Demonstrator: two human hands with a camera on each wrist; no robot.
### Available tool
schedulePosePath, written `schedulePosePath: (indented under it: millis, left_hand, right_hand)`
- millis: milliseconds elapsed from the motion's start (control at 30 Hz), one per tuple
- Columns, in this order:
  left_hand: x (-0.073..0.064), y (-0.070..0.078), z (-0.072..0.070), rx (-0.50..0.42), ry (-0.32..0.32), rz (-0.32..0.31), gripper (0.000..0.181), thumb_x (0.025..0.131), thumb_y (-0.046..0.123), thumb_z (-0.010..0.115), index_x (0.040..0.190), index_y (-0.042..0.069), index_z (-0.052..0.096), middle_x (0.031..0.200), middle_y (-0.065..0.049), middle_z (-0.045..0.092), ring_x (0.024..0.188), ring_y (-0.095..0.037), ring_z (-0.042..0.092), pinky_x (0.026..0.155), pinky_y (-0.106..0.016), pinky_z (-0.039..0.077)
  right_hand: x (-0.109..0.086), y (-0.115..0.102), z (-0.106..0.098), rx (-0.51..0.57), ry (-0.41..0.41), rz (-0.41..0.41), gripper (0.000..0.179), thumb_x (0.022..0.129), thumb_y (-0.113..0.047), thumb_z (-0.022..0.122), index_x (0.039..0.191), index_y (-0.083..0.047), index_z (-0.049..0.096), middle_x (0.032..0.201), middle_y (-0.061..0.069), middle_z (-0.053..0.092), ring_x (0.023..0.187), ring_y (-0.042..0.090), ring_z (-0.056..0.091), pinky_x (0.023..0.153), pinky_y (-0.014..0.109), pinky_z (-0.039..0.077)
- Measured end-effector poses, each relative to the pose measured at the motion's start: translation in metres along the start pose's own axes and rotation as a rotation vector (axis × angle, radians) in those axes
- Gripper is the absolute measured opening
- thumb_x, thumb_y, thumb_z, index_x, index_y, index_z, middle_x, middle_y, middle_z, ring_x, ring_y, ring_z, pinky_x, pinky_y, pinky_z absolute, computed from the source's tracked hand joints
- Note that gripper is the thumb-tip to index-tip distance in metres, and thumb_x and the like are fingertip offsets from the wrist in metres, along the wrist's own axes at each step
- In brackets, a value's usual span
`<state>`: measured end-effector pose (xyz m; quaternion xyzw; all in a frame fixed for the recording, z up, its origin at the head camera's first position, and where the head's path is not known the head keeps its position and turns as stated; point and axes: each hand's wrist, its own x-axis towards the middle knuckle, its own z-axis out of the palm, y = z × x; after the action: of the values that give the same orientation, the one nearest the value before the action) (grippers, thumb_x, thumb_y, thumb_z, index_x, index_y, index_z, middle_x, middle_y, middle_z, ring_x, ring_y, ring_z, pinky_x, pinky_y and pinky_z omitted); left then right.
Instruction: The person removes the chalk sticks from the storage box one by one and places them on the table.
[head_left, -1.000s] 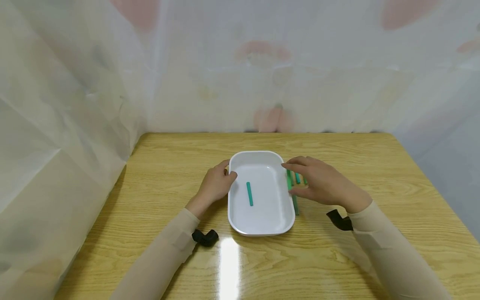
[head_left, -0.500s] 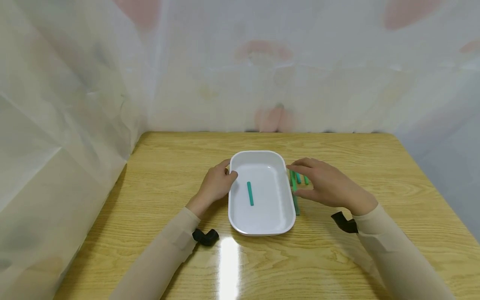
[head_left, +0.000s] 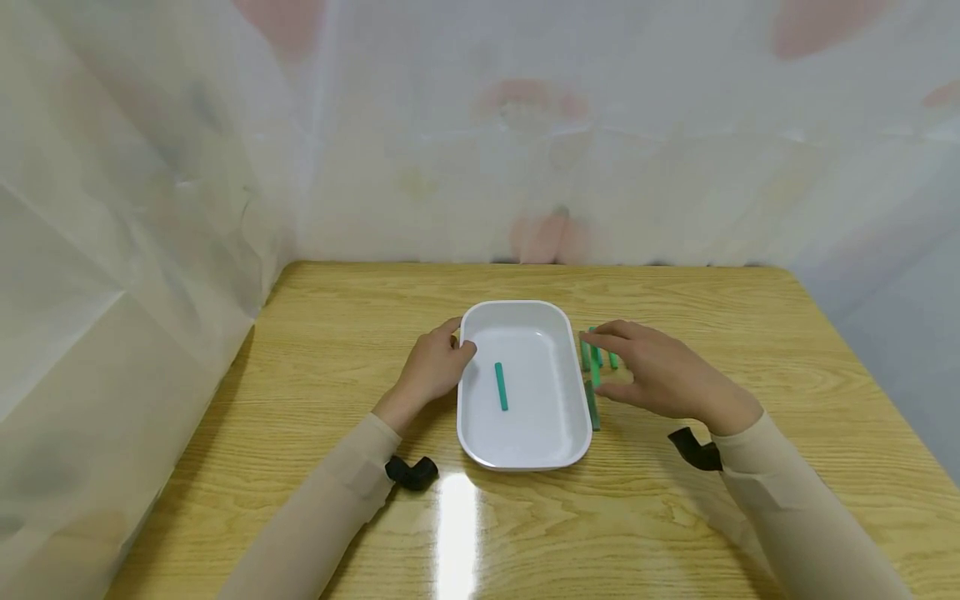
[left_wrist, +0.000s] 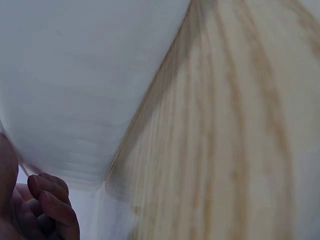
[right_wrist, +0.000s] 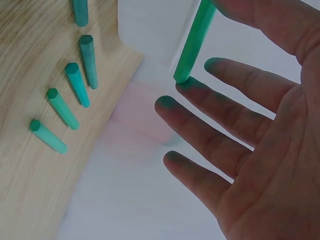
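My left hand [head_left: 435,367] grips the left rim of a white, round-cornered tray [head_left: 528,437], the thumb over the rim and the other fingers outside. In the tray lies one teal chalk stick [head_left: 501,387]. Just past the tray's right side, my right hand [head_left: 663,371] pinches a bright green chalk stick [right_wrist: 194,42] by its ends, between thumb and a fingertip, above the table. Its other fingers are spread, with green-tinted tips. Several green and teal chalk sticks [right_wrist: 88,62] lie on the table below, partly hidden by this hand in the head view.
The wood-grain table [head_left: 352,333] runs back to a pale patterned sheet [head_left: 420,192] hanging behind it. Another sheet [head_left: 112,333] hangs along the left edge. Black curved mounts [head_left: 411,473] sit at both wrists.
My right hand has moved a little to the right, away from the tray's rim, carrying the bright green chalk stick. The left hand and the tray have hardly moved.
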<state>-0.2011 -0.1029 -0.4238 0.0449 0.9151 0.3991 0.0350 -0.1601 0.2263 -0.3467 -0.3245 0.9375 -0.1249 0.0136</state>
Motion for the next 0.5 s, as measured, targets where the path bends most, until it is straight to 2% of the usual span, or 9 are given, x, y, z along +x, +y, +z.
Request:
schedulePosePath:
  millis: [500]
  left_hand:
    - [0.0000,0.0008,-0.0006,0.005,0.001,0.011,0.045,0.101,0.029,0.050,0.143,0.017,0.057,0.065,-0.002,0.047,0.054,-0.015,0.041,0.050,-0.028,0.034]
  right_hand:
    - [-0.0037,0.0028,0.0054,0.027,-0.013,0.013,0.070,0.087,-0.027,0.083,0.149,-0.008,0.056,0.138,0.012,0.062,0.119,0.034,0.065,0.095,0.052,0.055]
